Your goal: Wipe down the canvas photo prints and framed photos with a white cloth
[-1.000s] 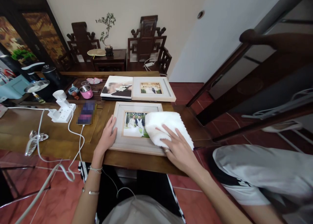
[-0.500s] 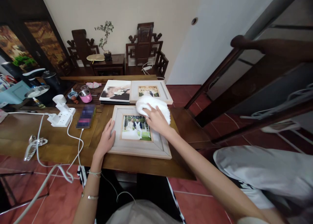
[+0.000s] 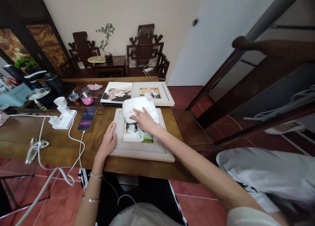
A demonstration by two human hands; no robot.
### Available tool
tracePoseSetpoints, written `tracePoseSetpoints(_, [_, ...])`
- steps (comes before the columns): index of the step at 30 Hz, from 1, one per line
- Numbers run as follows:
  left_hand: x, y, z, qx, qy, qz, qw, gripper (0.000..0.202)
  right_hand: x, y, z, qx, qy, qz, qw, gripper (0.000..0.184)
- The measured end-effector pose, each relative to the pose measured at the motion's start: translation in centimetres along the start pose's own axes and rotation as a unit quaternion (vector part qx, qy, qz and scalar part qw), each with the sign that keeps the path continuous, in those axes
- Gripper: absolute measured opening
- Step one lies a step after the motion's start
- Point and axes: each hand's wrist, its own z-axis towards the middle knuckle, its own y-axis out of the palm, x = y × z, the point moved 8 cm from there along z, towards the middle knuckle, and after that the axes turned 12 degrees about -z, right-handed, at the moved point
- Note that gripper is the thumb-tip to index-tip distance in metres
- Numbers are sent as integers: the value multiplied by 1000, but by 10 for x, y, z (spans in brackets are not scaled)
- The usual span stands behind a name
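A pale picture frame [image 3: 145, 152] with a wedding photo lies flat on the wooden table. My left hand [image 3: 108, 141] grips its left edge, thumb on the border and fingers along the side. Pressed down over the upper part of the frame is a folded white cloth [image 3: 128, 107], held under my right hand [image 3: 144, 119]. The cloth and hand hide the top of the photo. Just behind lie a second framed photo [image 3: 168, 93] and a photo album [image 3: 128, 85], side by side.
To the left are a phone [image 3: 87, 119] on a charging cable, a white power strip [image 3: 65, 120], a pink cup [image 3: 87, 98] and a clear hair clip [image 3: 33, 152]. White cables hang over the table's front edge. Another person's leg [image 3: 265, 163] is at the right.
My right hand has slid the white cloth leftward along the top of the frame, covering more of the photo. My left hand stays on the left edge.
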Motion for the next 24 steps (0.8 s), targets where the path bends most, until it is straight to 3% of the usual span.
tracePoseSetpoints(5, [-1, 0, 0, 5, -11, 5, 1000, 54, 51, -6, -40, -37, 63, -19, 997, 57])
tracePoseSetpoints(8, [1, 0, 0, 10, 0, 13, 1000, 53, 66, -8, -66, -55, 88, -25, 994, 58])
tracePoseSetpoints(11, [4, 0, -1, 15, 12, 13, 1000, 51, 55, -10, -93, -72, 94, -22, 993, 59])
tracePoseSetpoints(19, [9, 1, -1, 2, 24, 16, 1000, 50, -27, -33, -160, -148, 28, 34, 988, 55])
tracePoseSetpoints(21, [10, 0, -1, 4, 23, 12, 1000, 50, -27, -30, -161, -146, 34, 46, 988, 56])
tracePoseSetpoints(24, [11, -1, -2, 7, 19, 7, 1000, 49, -1, -17, -141, -89, 78, 42, 992, 59])
